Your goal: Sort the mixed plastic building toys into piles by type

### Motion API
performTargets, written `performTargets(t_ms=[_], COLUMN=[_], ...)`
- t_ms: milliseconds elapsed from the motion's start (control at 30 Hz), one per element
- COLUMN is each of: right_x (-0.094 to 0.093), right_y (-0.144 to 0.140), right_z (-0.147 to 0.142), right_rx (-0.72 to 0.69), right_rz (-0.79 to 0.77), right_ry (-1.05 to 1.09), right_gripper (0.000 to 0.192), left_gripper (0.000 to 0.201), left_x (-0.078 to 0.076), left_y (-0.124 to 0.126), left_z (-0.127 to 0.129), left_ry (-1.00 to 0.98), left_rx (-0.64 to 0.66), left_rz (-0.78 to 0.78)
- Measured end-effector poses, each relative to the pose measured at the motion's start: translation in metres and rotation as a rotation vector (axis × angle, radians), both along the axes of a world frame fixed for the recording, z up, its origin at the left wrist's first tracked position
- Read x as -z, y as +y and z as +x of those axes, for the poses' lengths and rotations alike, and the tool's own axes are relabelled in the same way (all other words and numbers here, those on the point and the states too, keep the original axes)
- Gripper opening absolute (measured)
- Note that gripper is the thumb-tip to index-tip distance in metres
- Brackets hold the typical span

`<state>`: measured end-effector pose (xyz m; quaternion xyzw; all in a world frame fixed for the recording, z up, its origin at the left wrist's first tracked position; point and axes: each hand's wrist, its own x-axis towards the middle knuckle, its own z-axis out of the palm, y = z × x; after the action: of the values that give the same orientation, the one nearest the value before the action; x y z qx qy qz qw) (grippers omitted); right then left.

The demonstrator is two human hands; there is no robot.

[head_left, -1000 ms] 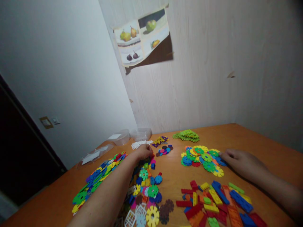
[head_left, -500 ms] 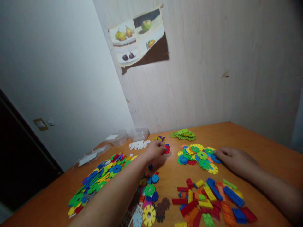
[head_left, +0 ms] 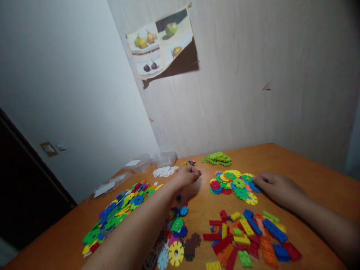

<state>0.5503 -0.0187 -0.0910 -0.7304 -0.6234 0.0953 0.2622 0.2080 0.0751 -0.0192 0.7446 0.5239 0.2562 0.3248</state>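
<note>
Flower-disc pile (head_left: 239,183) on table (head_left: 281,159), between both hands.
Red disc (head_left: 215,185) on pile's left edge. Left hand (head_left: 188,177) just left of pile, apart from it, fingers bunched; can't tell if holding anything. Right hand (head_left: 278,187) loosely curled at pile's right edge, by blue discs (head_left: 255,187); grip unclear. Nearer: bricks (head_left: 246,230). Beyond: green pieces (head_left: 216,159). Far left: mixed heap (head_left: 120,206), clear containers (head_left: 164,159) behind white pieces (head_left: 165,171).
</note>
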Motion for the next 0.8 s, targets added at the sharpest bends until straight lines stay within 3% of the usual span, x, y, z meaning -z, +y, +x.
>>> performTargets(t_ms=[167,333,567,800], right_x=[0.002,0.005,0.006,-0.002], right_y=[0.0,0.003,0.003,-0.002], right_z=[0.002,0.004,0.006,0.002], right_rx=[-0.003,-0.009,-0.026,-0.016], right_rz=[0.012,-0.029,-0.003,-0.02], right_ry=[0.012,-0.002,0.022,0.001], right_gripper=[0.05,0.052,0.052,0.05], left_gripper=[0.006,0.012,0.025,0.014], left_x=[-0.023,-0.022,-0.009,-0.02], left_y=[0.013,0.007,0.0,-0.011], left_z=[-0.061,-0.099,-0.096,-0.082], left_ry=[0.153,0.427,0.687,0.827], left_rx=[-0.164,-0.183,-0.159,-0.125], left_rz=[0.12,0.117,0.106,0.188])
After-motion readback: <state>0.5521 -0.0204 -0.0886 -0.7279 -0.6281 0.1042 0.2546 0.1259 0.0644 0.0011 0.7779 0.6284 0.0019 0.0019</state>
